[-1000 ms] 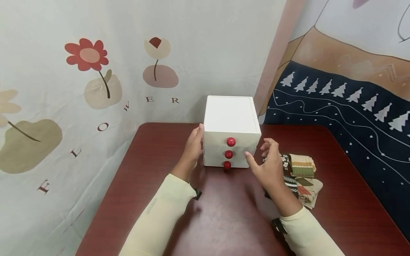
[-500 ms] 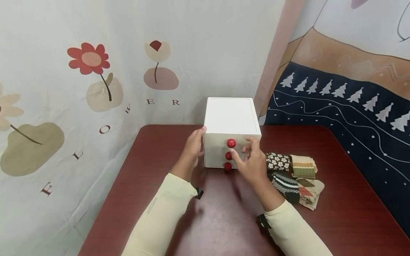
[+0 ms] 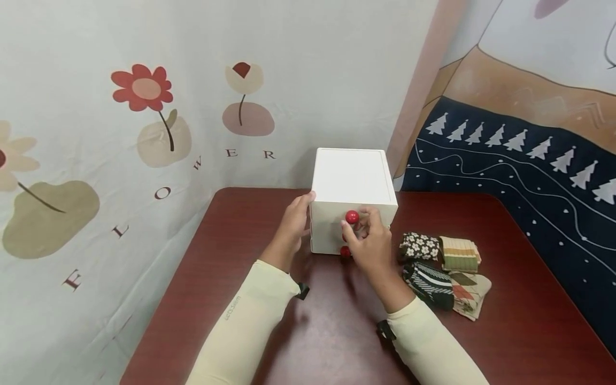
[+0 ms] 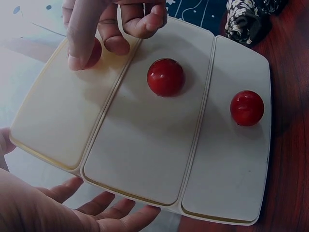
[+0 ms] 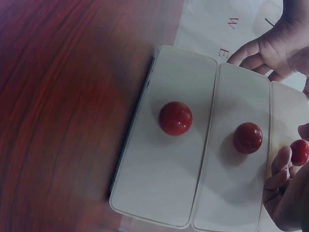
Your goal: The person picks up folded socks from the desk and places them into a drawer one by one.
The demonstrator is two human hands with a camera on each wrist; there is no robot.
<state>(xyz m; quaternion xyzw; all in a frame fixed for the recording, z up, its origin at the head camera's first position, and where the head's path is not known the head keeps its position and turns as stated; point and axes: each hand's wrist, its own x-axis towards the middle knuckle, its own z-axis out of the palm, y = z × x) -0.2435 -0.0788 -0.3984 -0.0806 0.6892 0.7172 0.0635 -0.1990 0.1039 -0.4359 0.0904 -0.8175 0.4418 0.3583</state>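
A white box of three stacked drawers [image 3: 353, 176] stands at the back of the table, each drawer with a round red knob. All three drawers sit closed. My left hand [image 3: 290, 227] rests against the box's left side, its fingers stretched along the wall and the thumb at the top front corner. With thumb and fingers my right hand [image 3: 372, 246] pinches the top red knob [image 3: 352, 216]. Below it, the middle knob [image 4: 165, 77] and the bottom knob [image 4: 246, 108] show whole in the left wrist view. In the head view the right hand partly covers the middle knob.
Right of the box lie several folded socks on the dark red table [image 3: 332, 331]: a black floral one [image 3: 420, 246], a striped yellow-green one [image 3: 459, 254], a black-and-white one [image 3: 430, 283] and a beige patterned one [image 3: 470, 294]. Printed curtains [image 3: 308, 80] hang close behind.
My right hand has moved left from beside the box to its front and closed its fingers on the top knob. My left hand stays at the box's side, its thumb nearer the top corner.
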